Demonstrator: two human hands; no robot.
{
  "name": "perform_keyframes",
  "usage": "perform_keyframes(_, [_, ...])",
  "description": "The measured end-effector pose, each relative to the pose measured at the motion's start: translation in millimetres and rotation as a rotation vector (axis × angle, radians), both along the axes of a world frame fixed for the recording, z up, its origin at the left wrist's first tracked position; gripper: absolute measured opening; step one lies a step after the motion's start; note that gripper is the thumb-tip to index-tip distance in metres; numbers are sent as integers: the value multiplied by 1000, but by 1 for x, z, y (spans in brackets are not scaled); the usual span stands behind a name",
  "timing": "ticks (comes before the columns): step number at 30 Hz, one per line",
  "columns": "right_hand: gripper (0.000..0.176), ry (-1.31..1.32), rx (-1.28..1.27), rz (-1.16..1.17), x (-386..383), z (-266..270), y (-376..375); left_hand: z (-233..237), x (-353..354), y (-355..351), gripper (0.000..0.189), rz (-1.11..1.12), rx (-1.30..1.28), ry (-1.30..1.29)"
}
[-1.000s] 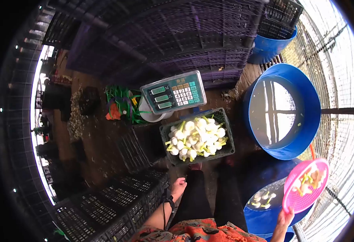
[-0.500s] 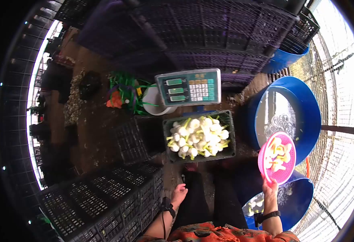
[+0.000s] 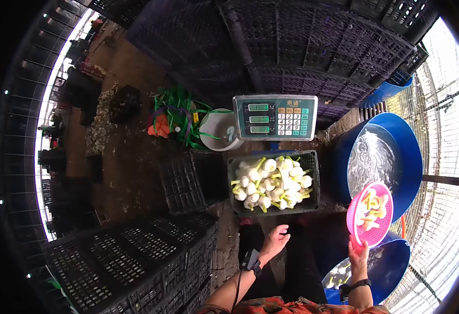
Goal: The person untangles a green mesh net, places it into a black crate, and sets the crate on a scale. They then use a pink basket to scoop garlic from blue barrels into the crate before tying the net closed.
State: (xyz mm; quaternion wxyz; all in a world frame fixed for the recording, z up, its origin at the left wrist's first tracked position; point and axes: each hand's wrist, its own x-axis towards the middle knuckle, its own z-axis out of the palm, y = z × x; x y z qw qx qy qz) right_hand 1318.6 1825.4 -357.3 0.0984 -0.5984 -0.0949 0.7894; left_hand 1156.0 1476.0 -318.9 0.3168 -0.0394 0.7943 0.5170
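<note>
My right hand (image 3: 359, 254) grips the near rim of a pink plastic colander (image 3: 353, 215), tilted and holding several white garlic bulbs with cut green stems. It hangs above the edges of two blue tubs. My left hand (image 3: 275, 242) is empty, fingers apart, just short of a dark crate (image 3: 275, 211). Heaped in that crate is a pile of similar garlic bulbs (image 3: 271, 183). Behind it stands a weighing scale's display (image 3: 275, 118) with lit digits and a keypad.
Water fills the larger blue tub (image 3: 410, 172); a nearer blue tub (image 3: 391, 272) holds water and several bulbs. Stacked black crates (image 3: 135, 256) stand at left, taller stacks (image 3: 313, 47) behind. A white bucket (image 3: 216, 142) and green straps (image 3: 180, 110) lie left of the scale.
My left hand has moved right and forward, closer to the crate of garlic, and its fingers have spread. The colander stays in my right hand. The whole view has shifted slightly.
</note>
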Motion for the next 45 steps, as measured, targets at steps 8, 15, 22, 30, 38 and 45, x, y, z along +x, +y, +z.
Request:
perform_keyframes(8, [46,189,-111,-70,-14,3,-42,-19,7,-61,38,-25,-83,-76])
perform_keyframes(15, [47,171,32,-135,-22,-5,-60,-39,7,-131,36,87,-176,-95])
perform_keyframes(22, [52,197,55,-177,-22,-21,-60,-45,10,-152,38,243,-82,-379])
perform_keyframes(30, [25,170,92,-263,-23,-33,-66,-25,12,-131,38,86,-75,-466])
perform_keyframes(38, [11,34,46,-359,-19,-40,-69,-23,4,-109,38,26,-169,-471])
perform_keyframes(45, [23,116,49,-204,-23,-25,-65,-53,18,-107,35,-20,-218,-231])
